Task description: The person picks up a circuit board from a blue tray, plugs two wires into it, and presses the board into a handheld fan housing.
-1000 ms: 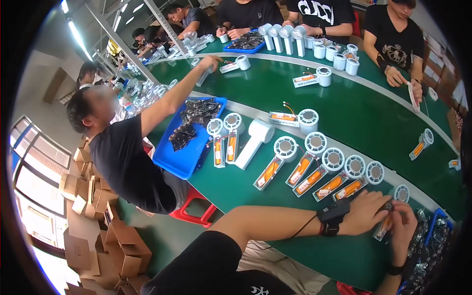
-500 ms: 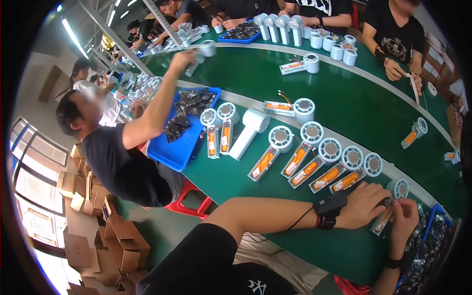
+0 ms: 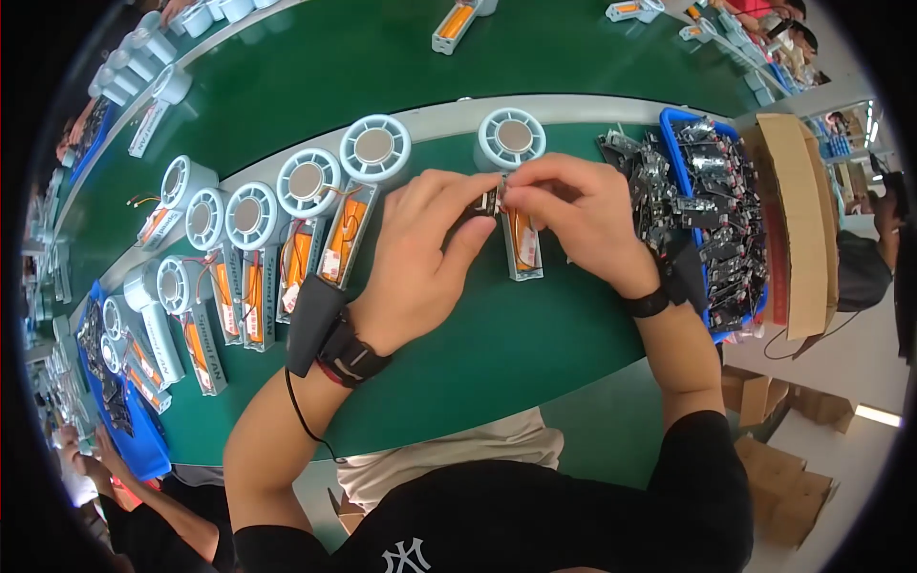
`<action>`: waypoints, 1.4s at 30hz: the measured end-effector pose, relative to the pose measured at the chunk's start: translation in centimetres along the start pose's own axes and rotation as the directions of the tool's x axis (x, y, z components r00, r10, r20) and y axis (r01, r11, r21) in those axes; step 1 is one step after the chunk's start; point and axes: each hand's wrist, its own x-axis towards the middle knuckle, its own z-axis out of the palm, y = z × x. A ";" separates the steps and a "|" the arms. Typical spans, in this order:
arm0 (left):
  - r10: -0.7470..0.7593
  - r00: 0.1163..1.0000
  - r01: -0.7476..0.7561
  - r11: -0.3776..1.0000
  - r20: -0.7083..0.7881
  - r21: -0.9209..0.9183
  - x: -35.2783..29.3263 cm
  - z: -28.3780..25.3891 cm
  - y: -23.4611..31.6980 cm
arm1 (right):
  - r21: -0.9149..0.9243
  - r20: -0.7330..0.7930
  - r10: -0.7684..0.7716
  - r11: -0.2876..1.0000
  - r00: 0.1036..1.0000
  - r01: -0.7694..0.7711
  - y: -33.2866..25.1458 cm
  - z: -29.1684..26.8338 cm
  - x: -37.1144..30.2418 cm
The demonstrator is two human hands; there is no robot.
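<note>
A handheld fan with a pale round head lies in front of me, its handle pointing toward me. The handle is uncovered and shows an orange battery with thin wires. My left hand reaches in from the left and pinches a small dark circuit board between thumb and forefinger, just below the fan head. From the other side, my right hand has its thumb and forefinger pressed together at the board's edge. What sits between those right fingertips is too small to make out.
Several similar uncovered fans lie in a row to the left. At right, a blue tray is heaped with circuit boards, and loose boards lie beside it. Beyond a pale rail runs a green belt carrying fans. Another person's arm shows at lower left.
The view has swung to the right, bringing the tray of boards fully into sight. Both my hands stay at the neck of the same fan, fingertips still together there.
</note>
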 end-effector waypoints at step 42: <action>0.349 0.937 -0.302 0.841 -0.023 0.450 -0.1 0.5 0.5 | 0.071 0.131 -0.107 0.993 0.986 0.099 0.0 -0.4 -0.7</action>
